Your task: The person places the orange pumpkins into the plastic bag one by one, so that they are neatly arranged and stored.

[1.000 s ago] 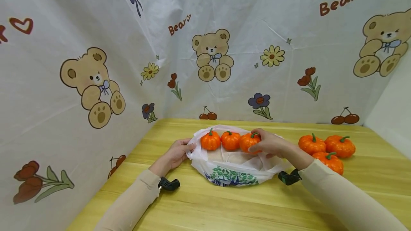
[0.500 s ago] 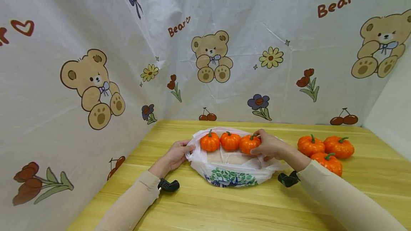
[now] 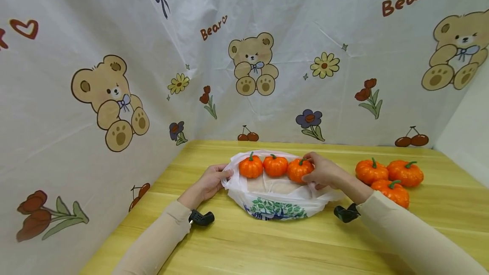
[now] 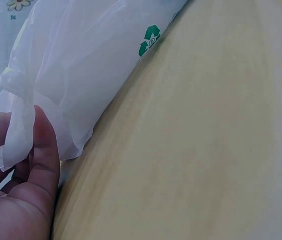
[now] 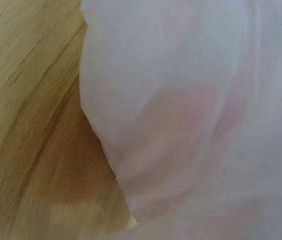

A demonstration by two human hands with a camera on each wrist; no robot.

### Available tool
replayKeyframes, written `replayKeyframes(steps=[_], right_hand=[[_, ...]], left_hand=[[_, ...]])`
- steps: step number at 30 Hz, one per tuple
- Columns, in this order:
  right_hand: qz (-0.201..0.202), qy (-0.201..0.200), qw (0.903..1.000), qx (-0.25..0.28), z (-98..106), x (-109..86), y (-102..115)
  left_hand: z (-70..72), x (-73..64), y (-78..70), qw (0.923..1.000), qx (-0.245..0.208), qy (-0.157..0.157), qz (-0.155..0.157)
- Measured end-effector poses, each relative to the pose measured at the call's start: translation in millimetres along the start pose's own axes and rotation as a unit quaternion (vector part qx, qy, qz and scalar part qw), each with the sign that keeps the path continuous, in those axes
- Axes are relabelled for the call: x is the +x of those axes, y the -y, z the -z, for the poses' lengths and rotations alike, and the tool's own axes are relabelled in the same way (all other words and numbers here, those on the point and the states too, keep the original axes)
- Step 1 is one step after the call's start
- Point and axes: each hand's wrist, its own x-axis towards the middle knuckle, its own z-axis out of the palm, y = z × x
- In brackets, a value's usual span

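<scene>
A white plastic bag (image 3: 279, 205) with a green tree print lies on the wooden table, its mouth spread wide. My left hand (image 3: 209, 182) pinches the bag's left rim; in the left wrist view the thumb and fingers (image 4: 44, 145) hold a fold of plastic. Inside the bag, three small orange pumpkins with green stems sit in a row: a left pumpkin (image 3: 250, 167), a middle pumpkin (image 3: 275, 166) and a right pumpkin (image 3: 298, 171). My right hand (image 3: 324, 172) reaches over the bag's right rim, its thumb and fingers around the right pumpkin's side. White plastic fills most of the right wrist view.
Three more orange pumpkins cluster on the table to the right: a left one (image 3: 370, 171), a back right one (image 3: 406, 173) and a front one (image 3: 392, 193). A bear-print curtain (image 3: 252, 113) stands behind and to the left. The wooden table (image 3: 244, 249) extends in front.
My right hand has shifted slightly right, its thumb now at the right pumpkin's side instead of in front. That pumpkin sits marginally further right. My left hand stays on the rim.
</scene>
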Motion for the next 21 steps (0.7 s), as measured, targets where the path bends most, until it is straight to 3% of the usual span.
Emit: replayKeyframes(steps=[11,21], right_hand=[[0.001,-0.017,0.9998,0.01,2.5,-2.3,0.0],[0.011,0.001,0.9992,0.038,19.3,-11.3,-0.9]], left_hand=[[-0.1,0.4,-0.4,1.0,-0.002,-0.005,0.005],[-1.0,-0.3,-1.6,0.9999,0.001,-0.01,0.004]])
